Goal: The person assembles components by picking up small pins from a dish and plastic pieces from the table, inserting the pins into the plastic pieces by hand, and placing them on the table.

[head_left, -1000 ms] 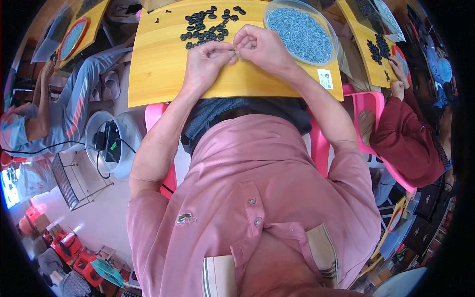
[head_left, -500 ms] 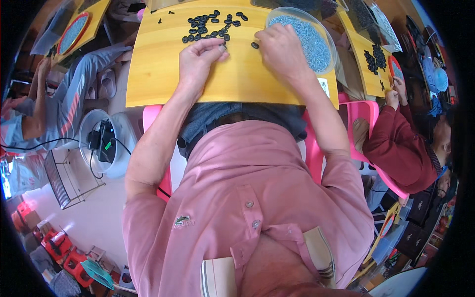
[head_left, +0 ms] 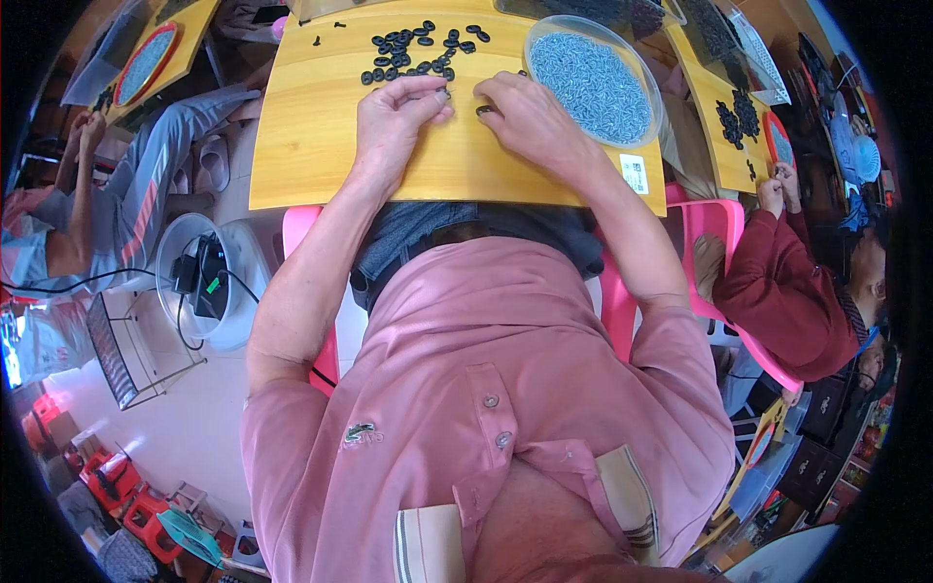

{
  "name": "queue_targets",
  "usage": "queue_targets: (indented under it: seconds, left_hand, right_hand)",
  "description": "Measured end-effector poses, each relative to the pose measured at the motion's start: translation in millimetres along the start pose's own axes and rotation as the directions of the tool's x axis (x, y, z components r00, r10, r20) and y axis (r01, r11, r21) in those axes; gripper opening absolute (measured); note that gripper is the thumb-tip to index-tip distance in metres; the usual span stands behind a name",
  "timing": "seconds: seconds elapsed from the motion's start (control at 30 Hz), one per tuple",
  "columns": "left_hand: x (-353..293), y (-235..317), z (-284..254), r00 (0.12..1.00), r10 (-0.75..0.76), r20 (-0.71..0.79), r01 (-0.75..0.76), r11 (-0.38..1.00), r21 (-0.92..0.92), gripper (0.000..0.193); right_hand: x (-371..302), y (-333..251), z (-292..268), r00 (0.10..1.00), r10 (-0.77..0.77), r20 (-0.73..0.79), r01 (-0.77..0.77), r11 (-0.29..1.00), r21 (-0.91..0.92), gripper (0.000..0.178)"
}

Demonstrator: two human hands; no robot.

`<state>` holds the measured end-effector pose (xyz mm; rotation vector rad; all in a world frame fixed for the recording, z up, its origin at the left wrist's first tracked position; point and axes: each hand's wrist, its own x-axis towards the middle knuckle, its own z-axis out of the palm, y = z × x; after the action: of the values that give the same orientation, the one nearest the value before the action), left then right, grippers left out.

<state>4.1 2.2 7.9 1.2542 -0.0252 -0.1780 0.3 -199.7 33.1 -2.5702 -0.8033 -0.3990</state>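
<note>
Small black oval pieces [head_left: 392, 74] lie clustered left of heaped bluish-silver bits [head_left: 593, 85].

Since half a second ago: draws right bare hand [head_left: 530, 115] and small black oval piece [head_left: 484, 110] back from round clear plastic bowl [head_left: 656, 109] toward left bare hand [head_left: 389, 121] | since one second ago: parts hands from fingertip contact

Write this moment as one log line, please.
left hand: pinching small piece | right hand: fingertips at dark piece | black parts: clustered on table
</note>
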Motion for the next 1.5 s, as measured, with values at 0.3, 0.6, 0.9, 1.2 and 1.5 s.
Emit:
queue_targets:
  seconds: [0.3, 0.6, 0.9, 1.2, 1.5]
  left_hand:
    - [-0.2, -0.7, 1.1, 1.0, 0.005, 0.009, -0.005, 1.0, -0.002, 0.02]
    - [-0.8, -14.7, 5.3, 0.998, 0.016, 0.062, -0.012, 0.997, -0.077, 0.017]
    - [-3.6, -15.3, 9.6, 0.998, 0.011, 0.062, -0.004, 0.993, -0.114, 0.016]
    - [-4.3, -12.7, 9.5, 0.997, -0.005, 0.077, 0.011, 0.997, -0.071, 0.018]
    - [-4.2, -12.2, 8.9, 0.998, -0.014, 0.055, 0.019, 0.996, -0.088, 0.02]
  right_hand:
    - [0.5, 1.1, -6.7, 0.989, 0.079, 0.121, -0.076, 0.997, -0.025, 0.017]
    - [0.6, 2.3, -1.4, 0.999, 0.015, 0.044, -0.017, 0.999, 0.041, 0.017]
    - [1.7, 6.2, 0.1, 0.992, 0.109, 0.057, -0.122, 0.922, 0.366, 0.018]
    - [3.5, 1.0, -10.2, 0.933, 0.274, 0.232, -0.358, 0.669, 0.651, 0.021]
    - [-0.1, 8.9, -3.7, 0.911, 0.329, 0.251, -0.396, 0.518, 0.759, 0.021]
